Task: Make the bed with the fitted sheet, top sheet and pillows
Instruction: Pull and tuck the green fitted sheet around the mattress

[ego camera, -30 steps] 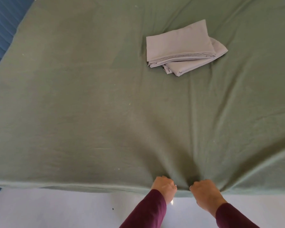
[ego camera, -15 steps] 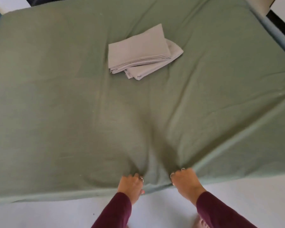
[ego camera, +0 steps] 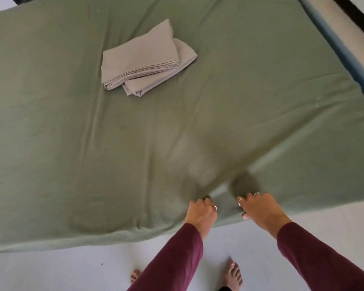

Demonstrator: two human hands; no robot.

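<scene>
Fingers [ego camera: 205, 201] of left hand [ego camera: 201, 214] curled, pinching green fitted sheet [ego camera: 93, 143] at near bed edge; right hand [ego camera: 261, 211] just beside, fingers likewise closed on bunched fabric. Sheet spreads away from both hands over whole mattress, wrinkles fanning from grips. Folded grey linens [ego camera: 143, 59] lie on sheet, well apart, far side. Bare feet on white floor [ego camera: 51, 269]

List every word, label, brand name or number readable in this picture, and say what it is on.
None: no text, label or number is readable anywhere. The green sheet, the folded grey linens, the maroon sleeves, the finger rings and the floor all show plain surfaces without print.
</scene>
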